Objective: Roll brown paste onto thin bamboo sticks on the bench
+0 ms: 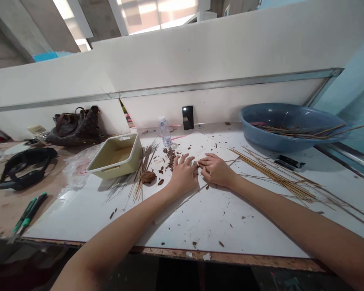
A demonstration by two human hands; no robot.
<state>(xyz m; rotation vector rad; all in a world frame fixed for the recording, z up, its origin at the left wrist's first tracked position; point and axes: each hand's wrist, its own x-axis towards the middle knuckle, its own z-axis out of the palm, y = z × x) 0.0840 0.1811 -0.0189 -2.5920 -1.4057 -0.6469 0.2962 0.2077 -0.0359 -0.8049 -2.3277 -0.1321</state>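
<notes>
My left hand [183, 173] and my right hand [216, 170] meet over the middle of the white board [197, 226]. Their thumbs and index fingers are pinched close together around something small and dark, mostly hidden by the fingers. The other left fingers are curved and a little apart. A thin stick shows just right of my right hand; whether it is held I cannot tell. Beside my left hand lie a heap of dark brown crumbs [170, 157] and a brown lump [148, 177]. Right of my right hand is a bundle of thin tan sticks [269, 173].
Left are a pale green tub [109, 171], darker sticks [145, 161], a brown handbag [75, 131], a black headset-like object [27, 184] and green-black tools [28, 214]. Behind stand a plastic bottle [164, 131] and a phone [188, 118]. A blue basin [279, 139] with sticks stands right.
</notes>
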